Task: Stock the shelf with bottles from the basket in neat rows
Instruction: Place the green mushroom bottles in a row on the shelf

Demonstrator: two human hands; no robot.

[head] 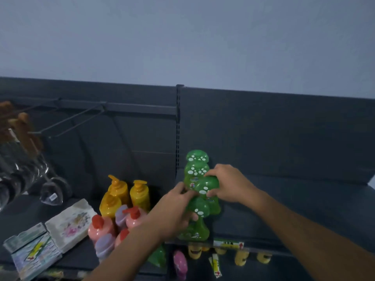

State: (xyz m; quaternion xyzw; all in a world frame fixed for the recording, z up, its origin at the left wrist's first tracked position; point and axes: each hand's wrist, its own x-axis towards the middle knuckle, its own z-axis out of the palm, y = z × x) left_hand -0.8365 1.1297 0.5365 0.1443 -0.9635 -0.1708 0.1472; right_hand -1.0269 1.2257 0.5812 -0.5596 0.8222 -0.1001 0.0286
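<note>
Left hand (176, 207): nearer the camera, curled round the near green bottle (194, 230) at its neck, by the front edge of the shelf (284, 209).
Right hand (229, 183): gripped the next green bottle (209, 184), just behind.
Row axis: ran front to back, away from both hands, ending in the rear green bottles (197, 159).

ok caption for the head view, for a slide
Left hand and right hand hold a green bottle in a row of green bottles on the dark shelf.

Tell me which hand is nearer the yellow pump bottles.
Left. The left hand is just right of the yellow pump bottles; the right hand is farther right.
</note>
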